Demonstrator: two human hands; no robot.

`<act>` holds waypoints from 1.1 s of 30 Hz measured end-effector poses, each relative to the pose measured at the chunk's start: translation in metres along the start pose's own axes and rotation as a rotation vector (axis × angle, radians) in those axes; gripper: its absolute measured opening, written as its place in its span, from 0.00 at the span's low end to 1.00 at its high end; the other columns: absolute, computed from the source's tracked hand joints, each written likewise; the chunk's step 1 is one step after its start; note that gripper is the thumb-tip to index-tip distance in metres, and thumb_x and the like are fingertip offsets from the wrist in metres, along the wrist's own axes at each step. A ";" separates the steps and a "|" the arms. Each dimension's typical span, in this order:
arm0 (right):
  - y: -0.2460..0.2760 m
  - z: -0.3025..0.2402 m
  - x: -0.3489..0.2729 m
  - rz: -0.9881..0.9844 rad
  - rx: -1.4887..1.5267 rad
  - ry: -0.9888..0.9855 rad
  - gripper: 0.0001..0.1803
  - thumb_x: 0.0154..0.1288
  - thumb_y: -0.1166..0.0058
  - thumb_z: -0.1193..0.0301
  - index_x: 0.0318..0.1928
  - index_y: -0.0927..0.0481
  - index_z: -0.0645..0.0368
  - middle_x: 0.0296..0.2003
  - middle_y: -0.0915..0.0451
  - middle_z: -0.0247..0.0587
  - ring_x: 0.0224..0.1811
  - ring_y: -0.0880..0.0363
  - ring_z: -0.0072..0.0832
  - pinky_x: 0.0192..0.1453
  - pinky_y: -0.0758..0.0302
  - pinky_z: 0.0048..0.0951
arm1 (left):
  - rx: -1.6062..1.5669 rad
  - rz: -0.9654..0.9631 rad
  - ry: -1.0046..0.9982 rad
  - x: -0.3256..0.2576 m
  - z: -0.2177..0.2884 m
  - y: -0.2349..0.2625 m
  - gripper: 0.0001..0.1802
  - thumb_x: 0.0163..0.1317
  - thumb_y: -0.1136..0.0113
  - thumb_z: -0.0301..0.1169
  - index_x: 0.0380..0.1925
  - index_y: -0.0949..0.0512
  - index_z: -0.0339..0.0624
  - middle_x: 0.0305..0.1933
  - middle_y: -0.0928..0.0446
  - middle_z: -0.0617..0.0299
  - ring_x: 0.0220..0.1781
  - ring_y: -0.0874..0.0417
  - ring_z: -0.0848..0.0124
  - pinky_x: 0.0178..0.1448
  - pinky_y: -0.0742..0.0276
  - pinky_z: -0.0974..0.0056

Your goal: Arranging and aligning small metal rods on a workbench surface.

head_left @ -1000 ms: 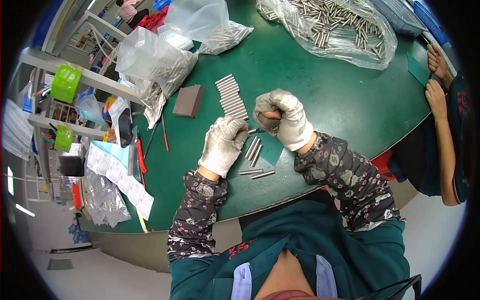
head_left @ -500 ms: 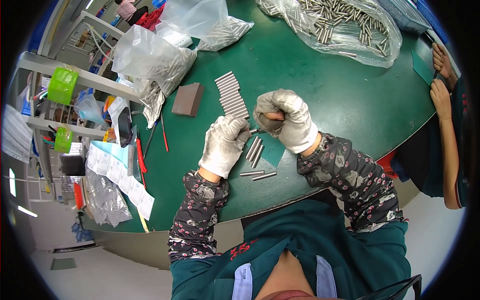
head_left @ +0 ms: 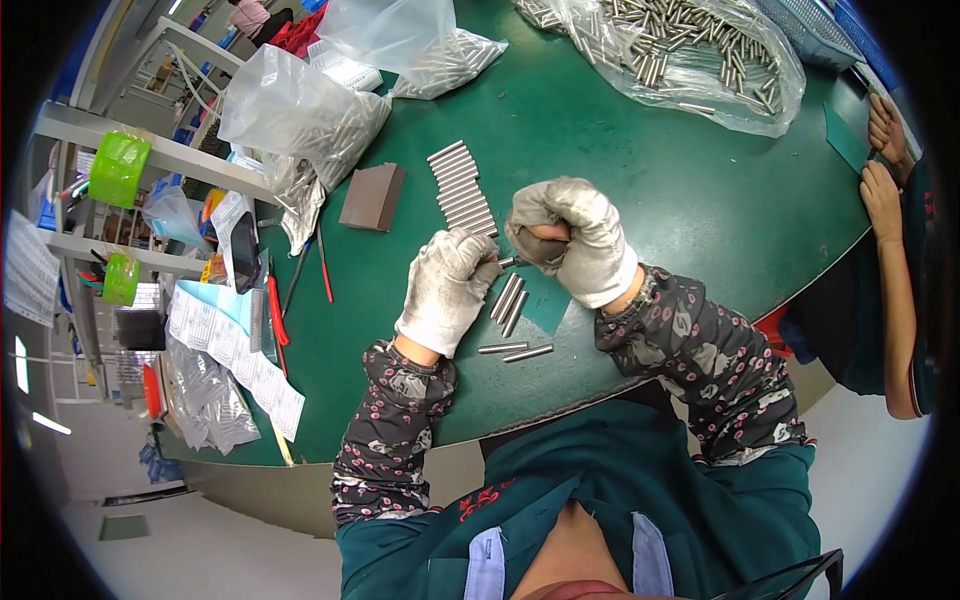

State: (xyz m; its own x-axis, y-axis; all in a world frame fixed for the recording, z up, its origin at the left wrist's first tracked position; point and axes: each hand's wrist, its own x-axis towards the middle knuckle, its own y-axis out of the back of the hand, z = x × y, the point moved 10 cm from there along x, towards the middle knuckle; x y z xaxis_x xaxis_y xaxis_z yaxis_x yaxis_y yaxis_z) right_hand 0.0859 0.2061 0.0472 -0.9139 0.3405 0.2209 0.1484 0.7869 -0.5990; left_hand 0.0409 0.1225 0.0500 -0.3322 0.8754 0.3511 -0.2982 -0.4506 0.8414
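My left hand (head_left: 442, 292), in a white work glove, is closed, its fingertips pinching a short metal pin (head_left: 509, 262). The pin points toward my right hand (head_left: 572, 238), also gloved, with grey-stained fingers curled shut and a bit of bare skin showing. What those right fingers grip is hidden. Below the hands lie several loose metal pins (head_left: 510, 300), some beside a small green sheet (head_left: 546, 306). Just beyond my left hand, a neat row of similar pins (head_left: 462, 190) lies side by side on the green table (head_left: 640, 190).
Left of the row sits a brown block (head_left: 372, 198). Bags of pins (head_left: 300, 110) stand at the far left, and a large open bag (head_left: 690, 60) lies far right. Red-handled pliers (head_left: 275, 310) and papers (head_left: 215, 345) line the left edge. A co-worker's hands (head_left: 882, 190) are at right.
Both hands keep nearly the same pose and place. The view has shifted very slightly, and the co-worker's hands have moved a little.
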 end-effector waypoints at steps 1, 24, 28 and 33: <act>-0.003 0.002 0.001 -0.013 0.000 -0.016 0.27 0.60 0.60 0.49 0.13 0.46 0.51 0.11 0.50 0.27 0.14 0.53 0.18 0.20 0.54 0.22 | -0.006 -0.003 0.002 -0.001 -0.001 0.000 0.10 0.43 0.38 0.25 0.29 0.24 0.45 0.28 0.26 0.62 0.34 0.25 0.60 0.38 0.29 0.59; 0.003 0.006 0.002 0.025 0.003 -0.012 0.28 0.61 0.64 0.45 0.13 0.46 0.50 0.10 0.50 0.25 0.12 0.53 0.16 0.16 0.56 0.21 | -0.022 0.038 0.013 -0.005 -0.005 0.004 0.09 0.45 0.38 0.25 0.29 0.24 0.44 0.29 0.25 0.60 0.34 0.25 0.60 0.38 0.29 0.59; 0.000 0.006 0.004 0.002 0.011 -0.011 0.27 0.60 0.60 0.46 0.14 0.45 0.51 0.12 0.49 0.25 0.14 0.52 0.16 0.18 0.55 0.21 | -0.055 0.043 0.045 -0.006 -0.007 0.003 0.09 0.44 0.38 0.26 0.29 0.24 0.44 0.29 0.26 0.60 0.34 0.25 0.60 0.38 0.29 0.59; -0.004 0.002 0.002 -0.048 0.015 0.024 0.26 0.59 0.57 0.47 0.15 0.44 0.51 0.13 0.49 0.25 0.15 0.52 0.16 0.19 0.54 0.21 | 0.019 0.023 0.021 -0.004 -0.005 0.002 0.09 0.44 0.37 0.26 0.28 0.24 0.44 0.29 0.26 0.61 0.35 0.25 0.60 0.38 0.29 0.59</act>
State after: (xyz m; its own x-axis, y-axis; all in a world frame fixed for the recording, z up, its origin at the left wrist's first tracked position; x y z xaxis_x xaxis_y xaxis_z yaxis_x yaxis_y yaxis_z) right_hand 0.0828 0.2030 0.0488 -0.9105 0.3148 0.2681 0.0988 0.7951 -0.5984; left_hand 0.0367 0.1173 0.0487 -0.3578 0.8608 0.3618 -0.2737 -0.4671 0.8408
